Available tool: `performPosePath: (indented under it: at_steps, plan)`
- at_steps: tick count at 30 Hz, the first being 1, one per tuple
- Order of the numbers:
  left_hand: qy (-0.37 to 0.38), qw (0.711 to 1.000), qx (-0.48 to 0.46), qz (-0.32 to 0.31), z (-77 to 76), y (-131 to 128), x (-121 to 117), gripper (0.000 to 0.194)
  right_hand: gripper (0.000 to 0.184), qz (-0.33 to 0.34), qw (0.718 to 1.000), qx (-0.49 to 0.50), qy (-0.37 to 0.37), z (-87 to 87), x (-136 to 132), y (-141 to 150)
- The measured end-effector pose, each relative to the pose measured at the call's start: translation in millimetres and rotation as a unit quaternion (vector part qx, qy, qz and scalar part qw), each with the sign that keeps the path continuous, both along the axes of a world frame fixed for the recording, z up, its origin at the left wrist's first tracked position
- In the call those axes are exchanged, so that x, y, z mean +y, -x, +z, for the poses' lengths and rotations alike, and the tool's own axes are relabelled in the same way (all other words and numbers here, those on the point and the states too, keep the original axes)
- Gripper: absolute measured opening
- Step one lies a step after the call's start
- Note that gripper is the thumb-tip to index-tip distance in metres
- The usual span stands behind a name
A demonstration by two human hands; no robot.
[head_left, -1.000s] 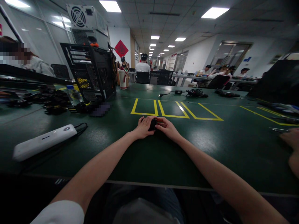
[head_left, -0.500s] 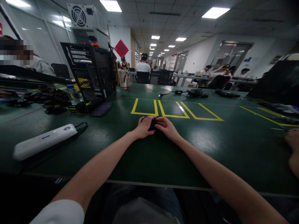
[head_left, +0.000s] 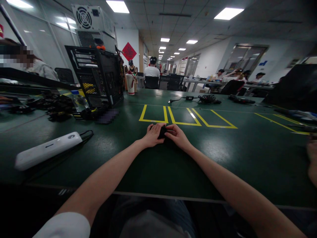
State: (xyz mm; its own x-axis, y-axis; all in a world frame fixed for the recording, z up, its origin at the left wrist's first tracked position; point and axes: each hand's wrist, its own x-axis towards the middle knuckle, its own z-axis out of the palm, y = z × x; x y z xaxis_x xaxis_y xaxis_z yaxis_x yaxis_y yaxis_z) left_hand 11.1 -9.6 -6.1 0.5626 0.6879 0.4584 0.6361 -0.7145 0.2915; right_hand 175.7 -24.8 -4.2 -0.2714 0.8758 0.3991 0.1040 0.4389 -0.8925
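A small black object (head_left: 162,133) sits between my hands at the middle of the green table (head_left: 158,168), just in front of the yellow tape outlines. My left hand (head_left: 154,135) is closed over it from the left, with the fingers covering most of it. From the right, my right hand (head_left: 176,135) pinches at its side with thumb and fingers. So much of the object is covered that its kind cannot be made out.
On the left lie a white power strip (head_left: 49,150) with a black cord and a pile of black parts (head_left: 58,105). Behind stand an open computer case (head_left: 96,76) and a paper cup (head_left: 130,84). Coiled black cables (head_left: 209,99) lie farther back. Another person's hand (head_left: 312,155) is at the right edge.
Both my hands stay in the same place around the black object, the right fingers shifting only slightly. The other person's hand at the right edge has moved a little.
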Motion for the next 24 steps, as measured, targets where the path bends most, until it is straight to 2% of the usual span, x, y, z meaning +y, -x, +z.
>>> performPosePath:
  at_steps: [4, 11, 14, 19, 24]
  plan:
    - [0.001, 1.0, 0.0, -0.001, 0.1, 0.1, 0.1, 0.063, 0.034, 0.011, 1.0, -0.018, 0.01, -0.1, 1.1, -1.6]
    - [0.0, 1.0, -0.004, -0.003, -1.2, 0.6, 0.7, 0.062, 0.025, 0.021, 1.0, 0.01, 0.02, -0.9, -0.9, 0.0]
    - [-0.001, 1.0, -0.003, -0.004, -1.3, 0.9, 0.8, 0.062, 0.022, 0.008, 1.0, 0.003, 0.004, -1.7, 0.8, 0.5]
    - [-0.003, 1.0, -0.004, -0.002, -2.1, 0.3, 2.1, 0.064, 0.032, 0.003, 1.0, -0.029, -0.005, -0.1, 1.7, -1.2]
    - [0.0, 1.0, -0.003, 0.0, -1.3, -0.2, 0.8, 0.063, 0.03, 0.015, 1.0, -0.013, 0.015, 0.1, -0.6, -1.1]
